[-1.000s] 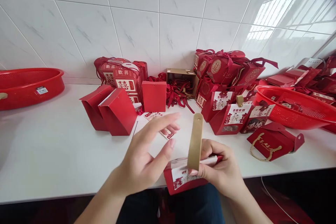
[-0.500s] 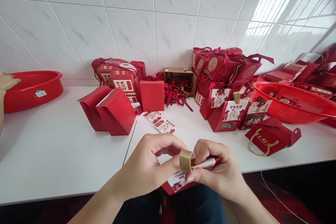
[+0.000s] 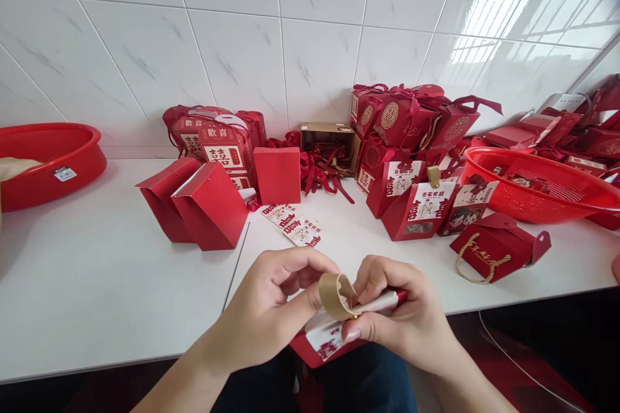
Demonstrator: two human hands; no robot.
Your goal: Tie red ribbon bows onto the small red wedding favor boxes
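Note:
A red gift box (image 3: 310, 353) with a white printed card (image 3: 325, 335) on its front is held low above my lap. Out of its top edge curves a gold strap (image 3: 330, 297), bent into a loop with a small gold stud at its base. My left hand (image 3: 278, 310) is curled at the loop's left side, thumb and fingers closed on the strap; their tips are partly hidden behind it. With thumb and bent fingers, my right hand (image 3: 394, 310) pinches the box's top edge beside the strap's base. The box's lower part is partly covered by my hands.
Two red boxes (image 3: 210, 206) stand left, and loose printed cards (image 3: 301, 231) lie ahead. A carton (image 3: 353, 148) of ribbons stands behind. Finished-looking boxes (image 3: 421, 213) stack up right, near a red basket (image 3: 557, 187). Another red basket (image 3: 82, 148) stands far left.
The gold strap's loop has shifted slightly left and looks wider, and the stud at its base now shows. My left hand has moved a little left; the right keeps its pinch.

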